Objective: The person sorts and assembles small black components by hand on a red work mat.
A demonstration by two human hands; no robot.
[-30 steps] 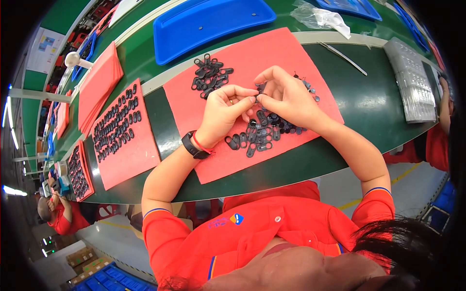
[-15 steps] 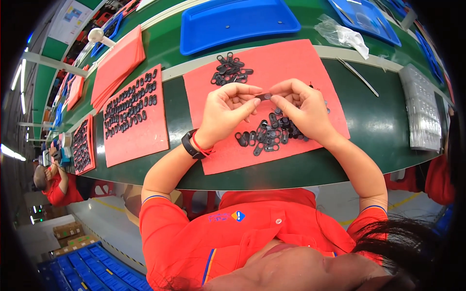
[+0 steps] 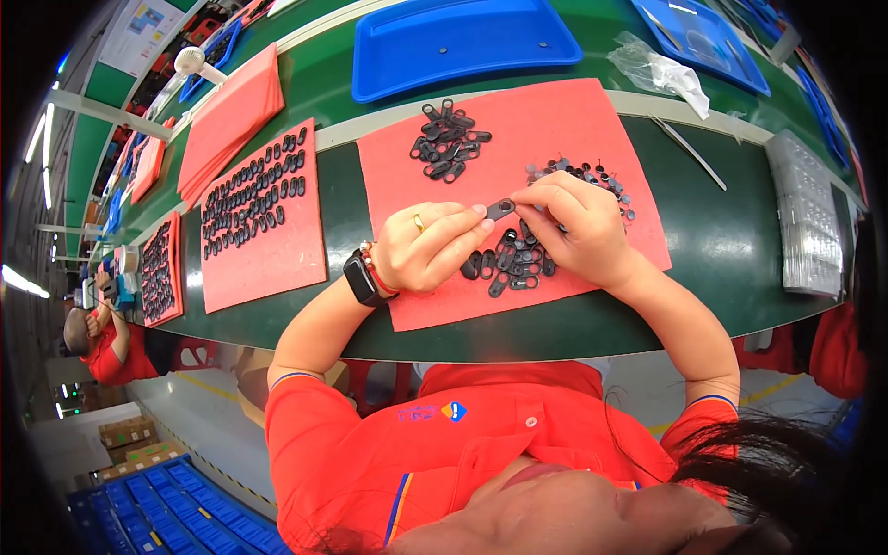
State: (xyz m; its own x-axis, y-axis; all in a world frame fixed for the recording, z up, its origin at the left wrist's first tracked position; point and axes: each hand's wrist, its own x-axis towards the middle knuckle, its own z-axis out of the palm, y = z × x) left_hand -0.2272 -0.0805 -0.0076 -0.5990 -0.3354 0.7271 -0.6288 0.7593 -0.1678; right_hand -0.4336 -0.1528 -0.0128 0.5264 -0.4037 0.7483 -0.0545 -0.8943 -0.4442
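Observation:
Above the pink foam mat point(image 3: 398, 305), my left hand point(image 3: 427, 248) pinches one end of a small black oval part with a round ring at its other end point(image 3: 500, 209). My right hand point(image 3: 583, 227) is closed at the ring end, its thumb tucked below and its fingertips at the part's edge. Under and between my hands lies a pile of similar black oval parts point(image 3: 518, 264). Beyond my left hand sits another heap of them point(image 3: 448, 139). Small dark round discs point(image 3: 601, 176) are scattered past my right hand, which partly hides them.
A pink mat with rows of black parts point(image 3: 259, 268) lies left, near stacked pink sheets point(image 3: 231, 120). A blue tray point(image 3: 462, 55) stands at the back. Tweezers point(image 3: 689, 153), a clear plastic bag point(image 3: 657, 74) and clear plastic trays point(image 3: 803, 213) are on the right.
My left hand has rolled over, its back now facing up. The black part has turned so its ring shows. My right hand has come down slightly, uncovering more discs.

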